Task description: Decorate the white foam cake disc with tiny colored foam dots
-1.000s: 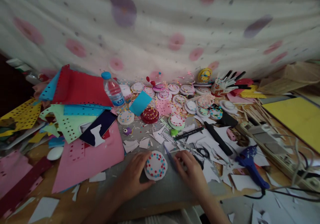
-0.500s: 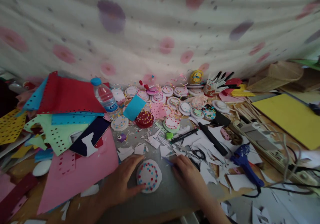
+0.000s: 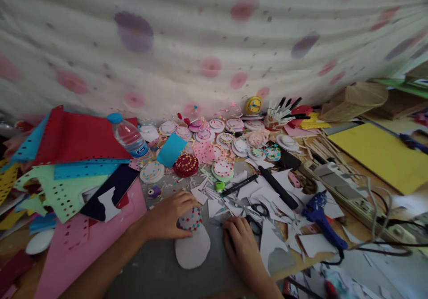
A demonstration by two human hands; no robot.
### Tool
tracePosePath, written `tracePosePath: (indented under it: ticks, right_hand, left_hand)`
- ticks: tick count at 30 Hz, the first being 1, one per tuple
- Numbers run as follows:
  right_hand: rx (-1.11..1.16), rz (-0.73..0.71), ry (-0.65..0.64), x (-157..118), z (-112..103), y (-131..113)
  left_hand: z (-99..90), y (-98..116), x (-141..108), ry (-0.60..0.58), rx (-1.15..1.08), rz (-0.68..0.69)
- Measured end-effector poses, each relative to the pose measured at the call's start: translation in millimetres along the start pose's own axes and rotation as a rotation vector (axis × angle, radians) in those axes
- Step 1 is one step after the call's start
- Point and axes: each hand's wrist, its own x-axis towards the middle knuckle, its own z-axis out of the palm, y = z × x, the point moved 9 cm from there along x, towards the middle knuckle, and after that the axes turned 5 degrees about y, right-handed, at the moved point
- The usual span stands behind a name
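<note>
My left hand (image 3: 179, 216) grips a small round disc (image 3: 190, 221) ringed with red and blue dots, its fingers on the far side and thumb on the near side. The disc is tilted at the far edge of a larger plain white disc (image 3: 193, 247), which lies flat on the grey work surface (image 3: 150, 263). To the right, my right hand (image 3: 241, 243) rests on the surface with its fingers curled. A slim dark tool (image 3: 215, 222) sticks out from its fingertips; most of it is hidden. Black-handled scissors (image 3: 259, 210) lie just beyond that hand.
Several decorated discs (image 3: 222, 169) crowd the back, beside a water bottle (image 3: 129, 136). White paper scraps (image 3: 267, 201), a black marker (image 3: 240, 185) and a blue glue gun (image 3: 323, 221) lie right, near a power strip (image 3: 347, 196). Coloured sheets (image 3: 83, 138) pile up left.
My left hand has closed on the dotted disc and tipped it up and away, uncovering the white disc beneath. My right hand stays low on the surface. The view has shifted slightly right.
</note>
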Motion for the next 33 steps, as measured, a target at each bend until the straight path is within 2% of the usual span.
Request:
tracePosePath:
  ticks: [6, 13, 15, 17, 20, 21, 26, 33]
  right_hand:
    - [0.014, -0.008, -0.02, 6.0, 0.6, 0.0]
    - [0.042, -0.05, -0.075, 15.8, 7.4, 0.8]
    - [0.045, -0.053, -0.075, 17.9, 8.3, 0.7]
    - [0.041, -0.061, -0.067, 19.4, 8.1, -0.2]
    - [0.026, -0.065, -0.059, 20.4, 7.7, -1.5]
    - [0.023, -0.064, -0.056, 20.4, 7.5, -1.7]
    - [0.03, -0.045, -0.035, 20.0, 7.4, -0.7]
    - [0.042, -0.034, -0.03, 19.2, 9.1, 0.6]
  left_hand:
    - [5.9, -0.2, -8.9, -0.019, 0.027, -0.068]
    - [9.5, 27.5, -26.6, -0.077, -0.024, -0.054]
    - [9.0, 29.6, -25.8, -0.069, -0.037, -0.035]
    - [3.4, 21.3, -17.4, 0.014, -0.032, -0.048]
    - [-8.8, -4.5, 3.3, 0.214, 0.07, -0.113]
    - [-8.4, -12.0, 11.0, 0.236, 0.119, -0.119]
    - [6.5, -30.9, 38.7, 0.173, 0.217, -0.059]
    - [9.0, -32.0, 38.6, 0.144, 0.28, -0.006]
